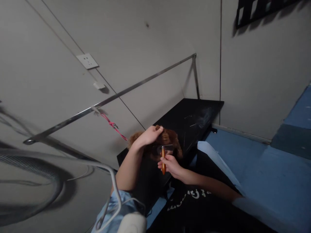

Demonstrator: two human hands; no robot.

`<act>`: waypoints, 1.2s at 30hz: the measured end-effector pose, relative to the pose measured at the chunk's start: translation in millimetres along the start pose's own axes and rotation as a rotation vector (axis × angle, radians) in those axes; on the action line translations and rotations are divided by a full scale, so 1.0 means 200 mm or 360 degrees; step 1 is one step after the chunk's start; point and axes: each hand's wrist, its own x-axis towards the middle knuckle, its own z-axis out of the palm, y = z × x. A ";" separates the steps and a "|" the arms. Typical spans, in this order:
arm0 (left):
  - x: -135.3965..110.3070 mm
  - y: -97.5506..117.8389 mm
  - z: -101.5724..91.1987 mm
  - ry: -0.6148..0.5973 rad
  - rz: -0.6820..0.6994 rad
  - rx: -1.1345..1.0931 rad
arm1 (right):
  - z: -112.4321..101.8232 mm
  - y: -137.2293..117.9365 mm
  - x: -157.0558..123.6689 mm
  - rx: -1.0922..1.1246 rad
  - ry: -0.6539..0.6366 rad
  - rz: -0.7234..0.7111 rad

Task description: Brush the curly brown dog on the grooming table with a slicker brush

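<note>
A brown, curly-coated dog (173,137) is on the black grooming table (155,181), partly covered by my arms. My left hand (152,134) is closed on the dog from above, its thumb pressed into the coat; exactly which part of the body it grips I cannot tell. In my right hand (170,164) is a slicker brush (163,161) with an orange-brown wooden handle. The brush's flat rectangular head lies against the dog's near side, just below my left hand. A pink leash (112,124) runs from the metal rail down to the dog.
The metal rail (145,80) spans the table's wall side on a post. Loose tufts of hair (204,118) lie at the table's far end. To the left hang a ribbed grey hose (31,168) and a bent pale tube with a white device (133,223). The floor (243,161) is blue.
</note>
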 end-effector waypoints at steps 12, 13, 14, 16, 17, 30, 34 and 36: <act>0.04 0.04 -0.02 0.0292 0.0064 0.0050 | -0.02 -0.03 0.02 -0.0009 -0.0046 0.0135; 0.03 0.05 -0.02 0.0296 0.0067 0.0044 | -0.02 -0.02 0.00 0.0017 -0.0105 0.0202; 0.03 0.05 -0.02 0.0294 0.0070 0.0039 | -0.02 -0.03 -0.01 0.0022 -0.0141 0.0174; 0.03 0.06 -0.02 0.0296 0.0079 0.0044 | -0.02 -0.11 -0.01 -0.0029 -0.0105 -0.0124; 0.04 0.06 -0.02 0.0300 0.0089 0.0057 | -0.02 -0.15 0.00 -0.0066 -0.0037 -0.0305; 0.08 0.05 -0.05 0.0423 0.0104 0.0259 | -0.03 -0.24 0.06 -0.0306 0.0004 -0.0571; 0.07 0.04 -0.06 0.0524 0.0089 0.0207 | -0.05 -0.20 0.10 -0.0274 0.0015 -0.0296; 0.07 0.04 -0.06 0.0545 0.0099 0.0113 | -0.05 -0.11 0.05 -0.0102 -0.0068 0.0035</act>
